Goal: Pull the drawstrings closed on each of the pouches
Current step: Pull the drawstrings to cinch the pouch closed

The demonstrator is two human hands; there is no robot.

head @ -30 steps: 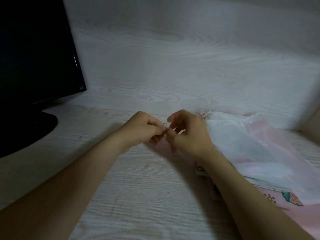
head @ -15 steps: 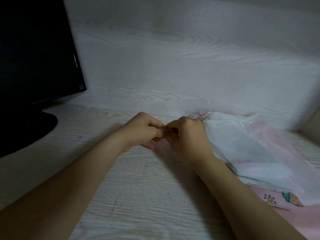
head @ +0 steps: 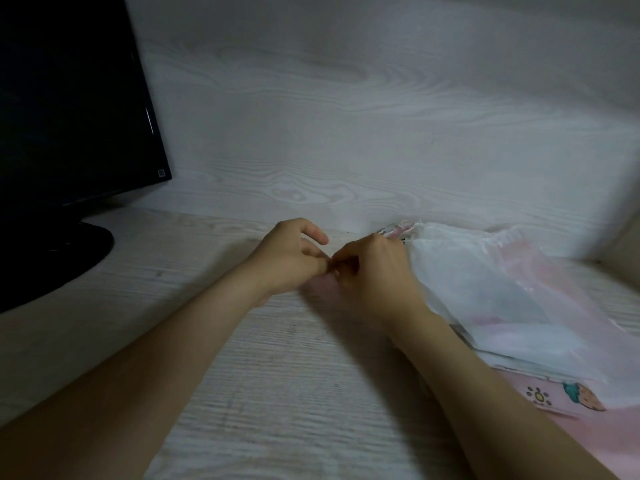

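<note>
My left hand [head: 291, 258] and my right hand [head: 375, 277] meet fingertip to fingertip over the desk. Both pinch something small between them, the cord end of a sheer pink pouch [head: 320, 287] that lies flat beneath them; the cord itself is mostly hidden by my fingers. My left index finger is raised off the pinch. To the right lies a pile of sheer pouches, a white one [head: 485, 282] on top and a pink one [head: 561, 271] under it, with loose drawstring ends [head: 412, 226] at the pile's far left corner.
A black monitor [head: 69, 98] on a round base [head: 59, 261] stands at the left. A wood-grain wall panel [head: 346, 133] closes off the back of the pale desk [head: 277, 393]. A pink printed sheet with a strawberry [head: 585, 400] lies under the pile.
My hands have drawn closer together at the pinch point. My left index finger has lifted away from the other fingers. The pile has not moved.
</note>
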